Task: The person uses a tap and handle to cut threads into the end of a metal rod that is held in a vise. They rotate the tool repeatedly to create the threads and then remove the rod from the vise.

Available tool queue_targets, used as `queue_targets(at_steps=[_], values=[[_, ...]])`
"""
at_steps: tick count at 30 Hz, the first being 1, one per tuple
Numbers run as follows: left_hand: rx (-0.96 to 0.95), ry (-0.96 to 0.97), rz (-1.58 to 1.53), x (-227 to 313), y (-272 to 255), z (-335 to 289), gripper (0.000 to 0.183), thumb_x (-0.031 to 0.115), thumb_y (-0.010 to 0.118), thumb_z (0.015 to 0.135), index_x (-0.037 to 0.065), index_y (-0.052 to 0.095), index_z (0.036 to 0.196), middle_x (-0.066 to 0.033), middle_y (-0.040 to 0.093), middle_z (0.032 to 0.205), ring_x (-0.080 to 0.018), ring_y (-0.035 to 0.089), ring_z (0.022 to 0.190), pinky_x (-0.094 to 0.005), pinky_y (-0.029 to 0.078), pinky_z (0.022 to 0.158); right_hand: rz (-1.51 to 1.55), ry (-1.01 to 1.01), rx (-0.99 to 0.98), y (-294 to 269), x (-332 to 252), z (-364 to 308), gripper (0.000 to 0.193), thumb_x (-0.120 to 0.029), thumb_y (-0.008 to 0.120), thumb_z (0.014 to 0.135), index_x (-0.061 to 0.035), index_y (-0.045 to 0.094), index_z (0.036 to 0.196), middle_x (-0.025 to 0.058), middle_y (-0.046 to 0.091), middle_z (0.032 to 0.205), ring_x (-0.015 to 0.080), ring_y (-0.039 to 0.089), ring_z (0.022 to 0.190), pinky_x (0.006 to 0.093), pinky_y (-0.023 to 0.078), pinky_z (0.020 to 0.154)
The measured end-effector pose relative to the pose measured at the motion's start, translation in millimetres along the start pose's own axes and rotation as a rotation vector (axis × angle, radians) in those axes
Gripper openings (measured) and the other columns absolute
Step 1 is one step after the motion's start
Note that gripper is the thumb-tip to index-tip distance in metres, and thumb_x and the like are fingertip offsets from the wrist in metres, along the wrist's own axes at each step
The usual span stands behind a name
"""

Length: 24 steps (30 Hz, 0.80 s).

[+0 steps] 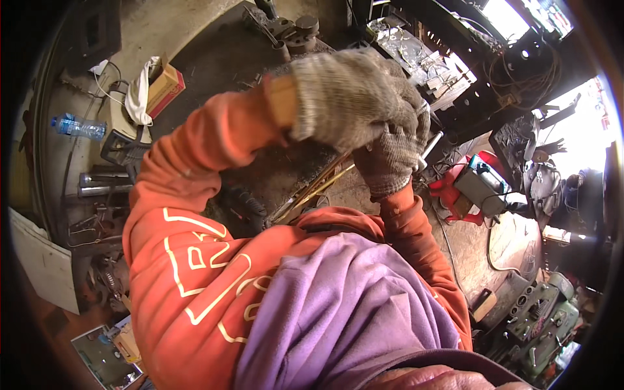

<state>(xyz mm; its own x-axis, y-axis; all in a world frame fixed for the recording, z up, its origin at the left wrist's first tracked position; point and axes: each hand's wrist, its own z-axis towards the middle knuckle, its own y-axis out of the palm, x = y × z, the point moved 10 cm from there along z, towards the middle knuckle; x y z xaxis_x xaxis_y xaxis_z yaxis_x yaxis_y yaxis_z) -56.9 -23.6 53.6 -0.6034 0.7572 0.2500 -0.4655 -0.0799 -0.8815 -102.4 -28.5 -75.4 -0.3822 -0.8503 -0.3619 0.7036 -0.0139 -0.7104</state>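
Note:
My left hand [354,97], in a worn grey knit glove, reaches across in front of me with its fingers curled. Just below and to its right, my right hand [392,156] in a matching glove is closed. The two gloves touch and overlap, and whatever they hold is hidden between them. A shiny metal rod [431,147] shows just past the right glove; I cannot tell whether the hand grips it. Under my hands lies a dark workbench [260,169], with several thin brass-coloured rods [318,188] near its front edge.
A metal fixture [300,36] stands at the back of the bench. To the left are a cardboard box [166,90], a white cloth [138,94] and a plastic bottle [78,126]. A grey box-shaped device [481,188] sits on red material at right, above a green machine [536,318].

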Motion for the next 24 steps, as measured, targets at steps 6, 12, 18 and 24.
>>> queue_targets(at_steps=[6,12,18,24], values=[[-0.358,-0.163,0.260,-32.6,32.3,8.7,0.035,0.020,0.071,0.084,0.016,0.074,0.119,-0.0131,0.074,0.113,-0.0364,0.071,0.102,-0.0498,0.056,0.089,-0.220,-0.010,0.176,-28.8,-12.8,3.4,0.033,-0.034,0.083,0.083,-0.0119,0.072,0.105,0.0152,0.068,0.114,0.0395,0.062,0.112,0.0608,0.038,0.108],[-0.415,-0.622,0.139,-77.6,51.1,30.1,0.047,0.043,0.069,0.091,0.010,0.071,0.126,-0.0215,0.075,0.110,-0.0387,0.072,0.103,-0.0466,0.057,0.090,-0.203,0.000,0.130,-20.9,-8.2,5.0,0.038,-0.040,0.081,0.085,-0.0142,0.073,0.112,0.0142,0.066,0.123,0.0361,0.058,0.122,0.0584,0.034,0.113],[-0.298,-0.521,0.477,-114.6,39.0,34.9,0.040,0.027,0.065,0.092,0.009,0.069,0.127,-0.0209,0.074,0.109,-0.0356,0.072,0.107,-0.0479,0.056,0.094,-0.249,0.039,0.211,-29.2,-5.5,1.1,0.047,-0.038,0.080,0.082,-0.0145,0.071,0.122,0.0123,0.067,0.127,0.0366,0.057,0.126,0.0600,0.033,0.116],[-0.169,0.060,1.233,-72.3,57.6,-39.1,0.048,0.009,0.063,0.089,0.007,0.063,0.137,-0.0107,0.073,0.107,-0.0248,0.070,0.095,-0.0371,0.056,0.090,-0.077,0.078,0.159,-23.6,-1.6,0.2,0.043,-0.034,0.079,0.078,-0.0166,0.072,0.117,0.0085,0.066,0.128,0.0356,0.056,0.126,0.0680,0.030,0.115]])
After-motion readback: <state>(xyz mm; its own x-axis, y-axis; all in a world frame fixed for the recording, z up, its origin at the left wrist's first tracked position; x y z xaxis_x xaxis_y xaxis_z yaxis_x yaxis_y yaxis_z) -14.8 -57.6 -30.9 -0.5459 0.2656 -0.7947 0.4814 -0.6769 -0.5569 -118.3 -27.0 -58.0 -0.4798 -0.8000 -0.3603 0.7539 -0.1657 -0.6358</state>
